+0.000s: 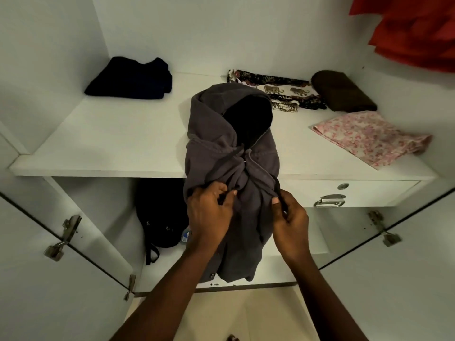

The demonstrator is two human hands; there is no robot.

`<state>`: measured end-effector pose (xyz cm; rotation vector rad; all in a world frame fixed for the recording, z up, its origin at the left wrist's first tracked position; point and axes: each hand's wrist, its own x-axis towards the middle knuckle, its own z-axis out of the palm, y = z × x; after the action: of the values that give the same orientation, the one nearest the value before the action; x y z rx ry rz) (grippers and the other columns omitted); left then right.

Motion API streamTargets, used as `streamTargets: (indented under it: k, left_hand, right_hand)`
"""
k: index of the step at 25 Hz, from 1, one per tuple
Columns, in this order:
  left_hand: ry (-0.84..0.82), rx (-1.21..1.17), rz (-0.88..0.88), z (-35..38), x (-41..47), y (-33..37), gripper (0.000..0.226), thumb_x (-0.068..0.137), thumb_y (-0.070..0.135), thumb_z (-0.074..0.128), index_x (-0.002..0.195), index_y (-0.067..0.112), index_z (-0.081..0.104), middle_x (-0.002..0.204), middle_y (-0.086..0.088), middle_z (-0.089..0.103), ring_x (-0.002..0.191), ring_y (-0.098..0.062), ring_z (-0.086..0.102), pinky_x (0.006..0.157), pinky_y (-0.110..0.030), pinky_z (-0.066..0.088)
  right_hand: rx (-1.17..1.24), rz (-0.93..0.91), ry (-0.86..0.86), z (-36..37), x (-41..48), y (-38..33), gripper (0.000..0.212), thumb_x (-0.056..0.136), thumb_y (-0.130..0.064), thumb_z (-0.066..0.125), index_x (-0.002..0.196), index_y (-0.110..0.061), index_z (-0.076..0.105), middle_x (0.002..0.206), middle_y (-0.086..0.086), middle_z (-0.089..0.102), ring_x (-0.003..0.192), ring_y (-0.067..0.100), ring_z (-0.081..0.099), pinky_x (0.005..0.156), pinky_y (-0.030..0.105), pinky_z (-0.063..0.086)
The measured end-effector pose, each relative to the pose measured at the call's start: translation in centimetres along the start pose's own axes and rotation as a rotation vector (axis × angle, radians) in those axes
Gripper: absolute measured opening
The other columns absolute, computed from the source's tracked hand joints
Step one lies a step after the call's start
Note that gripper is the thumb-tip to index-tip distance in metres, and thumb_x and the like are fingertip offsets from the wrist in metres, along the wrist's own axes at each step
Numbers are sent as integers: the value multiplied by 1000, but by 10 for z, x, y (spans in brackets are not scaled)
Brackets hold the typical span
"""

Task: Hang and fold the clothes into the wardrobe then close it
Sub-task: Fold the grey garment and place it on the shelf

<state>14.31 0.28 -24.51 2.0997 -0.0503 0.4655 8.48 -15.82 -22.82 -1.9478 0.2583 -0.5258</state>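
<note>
Okay, both hands are on the grey hoodie (229,153). It lies hood-up across the front edge of the wardrobe shelf (110,143), and its lower part hangs down past the edge. Left hand (209,212): fingers curled, bunching hoodie fabric just below the neck. Right hand (290,217): thumb and fingers pinch the dark drawstring (278,189) against the fabric. The hood opening sits beyond the fingertips.

Far beyond the left fingers, at the shelf back, is a folded navy garment (133,80). Beyond the right fingers lies an elephant-print cloth (283,91), partly behind the hood, with a brown folded piece (344,92) just beside it. A pink floral cloth (369,136) lies nearer, well right of the right hand. A red garment (413,30) hangs top right.

A black backpack (160,212) sits left of the left fingers, under the shelf. Just right of the right fingers is a drawer (374,190) with a metal handle (330,200). The wardrobe doors (49,279) stand open on both sides.
</note>
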Motion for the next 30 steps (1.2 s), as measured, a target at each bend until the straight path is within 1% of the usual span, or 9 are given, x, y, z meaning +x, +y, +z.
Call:
streamTargets:
  k: [3,6,11,14,17,21,23,25,30]
  left_hand:
    - [-83,-195,-118,-15,4,-4,16,86,34,82,83,23,71,72,10,71,68,-8,67,69,-32,58]
    - [-191,-306,-134,-43,0,-12,12,95,32,71,87,25,66,76,9,68,72,-2,64,72,-25,52]
    - [-182,-361,-20,-61,13,14,20,108,28,48,95,12,51,73,6,50,62,-2,49,64,-26,44]
    - [-177,-347,61,-56,50,42,20,108,23,50,94,8,51,71,9,50,62,1,51,63,-17,41]
    - [-233,-308,1,-39,94,58,20,105,28,56,93,12,58,71,8,58,62,1,54,64,-21,44]
    - [-184,-236,-97,-9,140,56,21,105,29,55,92,13,57,76,2,62,66,-11,57,58,-23,42]
    - [-168,-184,-108,4,159,54,21,105,26,54,92,11,57,78,0,63,69,-13,58,57,-25,41]
    - [-163,-158,-114,13,177,52,22,105,26,53,91,9,57,77,1,62,70,-14,57,59,-28,39]
    - [-101,-145,-156,37,223,47,22,105,25,54,90,9,58,75,0,59,65,-13,53,56,-25,37]
  right_hand:
    - [34,40,-28,-6,0,-7,21,104,-26,56,115,-14,70,102,-1,74,96,15,69,82,30,56]
    - [158,101,-34,-13,-2,-22,19,100,-33,62,104,-17,71,97,0,75,96,20,71,88,37,58]
    - [140,140,-125,8,5,-44,43,104,-48,45,135,-18,55,132,-2,64,123,13,59,110,38,47]
    - [86,28,-55,25,37,-67,32,105,-40,50,124,-16,59,120,1,67,112,16,63,98,35,51]
    - [24,18,-47,44,83,-88,16,101,-32,58,103,-17,64,100,4,70,95,22,67,79,34,49]
    - [-112,107,20,74,129,-101,28,99,-35,58,121,-20,64,119,6,68,110,28,64,87,32,48]
    - [-172,141,18,82,148,-103,29,102,-33,54,125,-18,61,116,3,66,113,27,62,81,29,38]
    - [-194,171,-12,86,167,-103,25,103,-32,53,122,-16,60,105,-1,61,111,26,61,79,28,33]
    - [-129,91,-85,103,225,-96,15,100,-28,55,105,-16,62,96,0,65,95,22,64,78,30,41]
